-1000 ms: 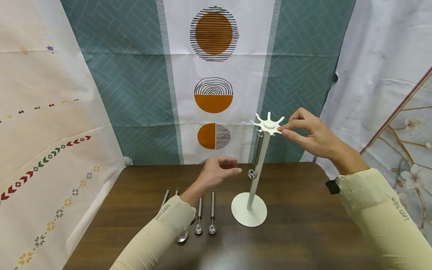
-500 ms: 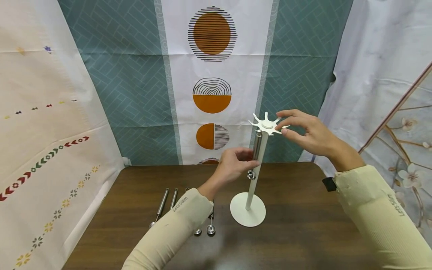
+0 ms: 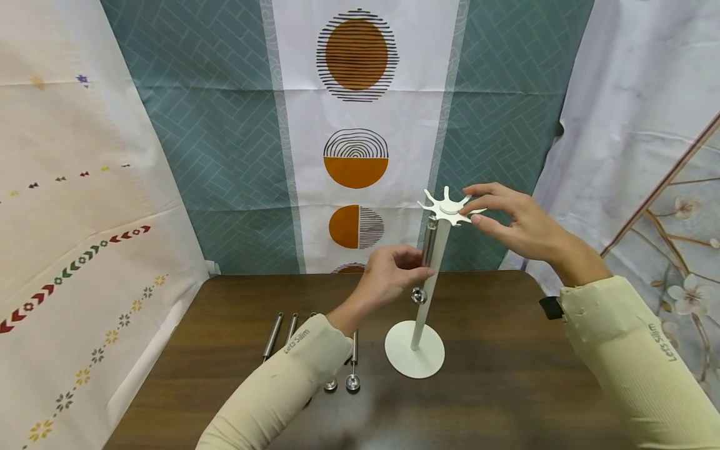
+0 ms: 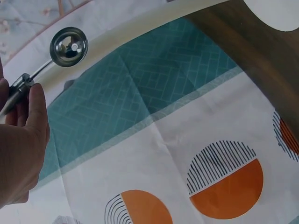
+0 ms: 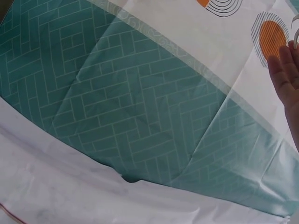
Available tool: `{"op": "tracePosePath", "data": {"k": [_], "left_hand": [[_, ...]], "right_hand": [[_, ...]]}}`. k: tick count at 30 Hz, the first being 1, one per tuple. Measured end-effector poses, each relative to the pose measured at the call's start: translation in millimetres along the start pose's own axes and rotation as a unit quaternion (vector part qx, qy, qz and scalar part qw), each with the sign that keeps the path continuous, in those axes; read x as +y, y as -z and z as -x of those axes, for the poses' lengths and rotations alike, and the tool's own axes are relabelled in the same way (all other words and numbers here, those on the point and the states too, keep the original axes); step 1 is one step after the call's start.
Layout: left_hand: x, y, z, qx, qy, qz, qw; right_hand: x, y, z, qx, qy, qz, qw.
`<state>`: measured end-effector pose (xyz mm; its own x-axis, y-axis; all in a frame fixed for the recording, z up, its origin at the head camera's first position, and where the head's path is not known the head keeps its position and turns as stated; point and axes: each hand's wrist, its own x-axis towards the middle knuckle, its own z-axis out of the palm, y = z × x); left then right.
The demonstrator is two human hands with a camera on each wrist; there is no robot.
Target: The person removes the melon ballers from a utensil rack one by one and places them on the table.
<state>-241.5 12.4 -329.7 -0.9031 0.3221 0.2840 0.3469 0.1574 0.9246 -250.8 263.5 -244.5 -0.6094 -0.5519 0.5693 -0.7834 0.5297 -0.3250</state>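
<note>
A steel melon baller point(image 3: 418, 295) hangs bowl down from the star-shaped top of a white utensil stand point(image 3: 427, 312). My left hand point(image 3: 388, 275) pinches its handle between thumb and fingers, just above the bowl. The left wrist view shows the round, shiny bowl point(image 4: 68, 46) beyond the fingertips of the left hand point(image 4: 23, 154). At the stand's top, my right hand point(image 3: 517, 222) holds one of the radiating arms between thumb and fingers, its index finger resting on another. The right wrist view catches the right hand point(image 5: 289, 84) only at its edge.
More steel utensils lie on the brown wooden table point(image 3: 495, 375) left of the stand, including a small round scoop point(image 3: 353, 381). My left sleeve point(image 3: 281, 381) hides part of them. A patterned cloth point(image 3: 360, 231) hangs behind the table, with others at both sides.
My left hand has moved right and up to the hanging melon baller and taken its handle. My right index finger has spread onto another arm of the stand's top.
</note>
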Motion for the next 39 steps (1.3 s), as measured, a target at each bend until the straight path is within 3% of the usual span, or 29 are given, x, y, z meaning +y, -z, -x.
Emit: {"op": "tracePosePath", "data": {"k": [11, 13, 25, 39], "left_hand": [[4.2, 19.8, 10.8, 0.002, -0.020, -0.031, 0.9993], [1.7, 25.0, 13.4, 0.006, -0.012, -0.044, 0.9990], [-29.2, 60.5, 33.3, 0.044, 0.045, -0.099, 0.9930], [-65.9, 101.1, 52.4, 0.104, 0.090, -0.153, 0.9786]], "right_hand": [[1, 1, 0.1, 0.001, 0.001, -0.002, 1.0000], [1, 1, -0.1, 0.001, -0.003, -0.001, 1.0000], [3, -2, 0.8, 0.008, -0.004, 0.005, 1.0000], [5, -6, 0.9, 0.022, -0.003, 0.001, 0.9997]]}}
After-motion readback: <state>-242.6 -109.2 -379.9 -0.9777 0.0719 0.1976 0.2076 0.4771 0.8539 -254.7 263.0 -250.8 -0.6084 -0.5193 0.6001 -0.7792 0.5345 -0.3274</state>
